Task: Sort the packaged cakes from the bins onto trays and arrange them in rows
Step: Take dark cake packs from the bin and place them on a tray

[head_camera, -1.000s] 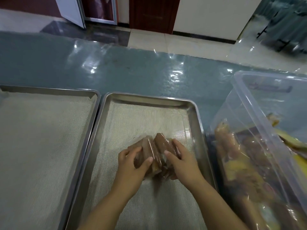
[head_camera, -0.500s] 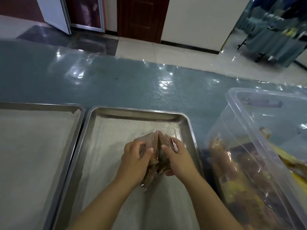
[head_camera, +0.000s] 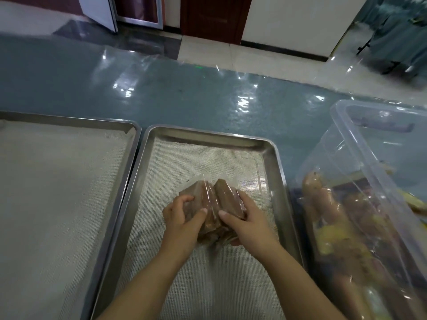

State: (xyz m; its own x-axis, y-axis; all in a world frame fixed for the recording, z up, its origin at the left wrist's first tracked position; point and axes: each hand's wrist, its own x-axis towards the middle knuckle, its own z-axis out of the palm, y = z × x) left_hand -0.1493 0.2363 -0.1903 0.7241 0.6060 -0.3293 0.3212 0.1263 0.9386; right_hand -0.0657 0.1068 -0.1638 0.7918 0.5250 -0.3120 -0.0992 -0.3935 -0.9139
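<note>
- Holding: a bundle of brown packaged cakes [head_camera: 215, 202] in clear wrappers, gripped between both hands over the middle of the right tray [head_camera: 273, 172]. Whether its lower edge touches the lining cannot be told.
- Left hand [head_camera: 182, 219]: fingers curled round the left half of the bundle, thumb laid across its near face.
- Right hand [head_camera: 250, 219]: fingers wrapped over the right half, thumb pressed to the near face, close beside the left thumb.
- Change: half a second ago the packs were squeezed into one tight stack. Now the top has opened into a V, two clumps fanning apart, much as they stood a second ago. Both hands have kept to the same patch of tray.
- Reading: the bundle is probably being divided for laying out. No pack lies singly on the tray yet, so no row is begun.
- Mesh liner [head_camera: 208, 287]: pale, covers the floor of the right tray.
- Left tray [head_camera: 130, 158]: steel, same lining, just beside the right tray.
- Clear plastic bin [head_camera: 346, 162]: right of the right tray, holds more wrapped cakes, brown and yellow.
- Table [head_camera: 184, 93]: blue-grey under glossy film, carries trays and bin.
</note>
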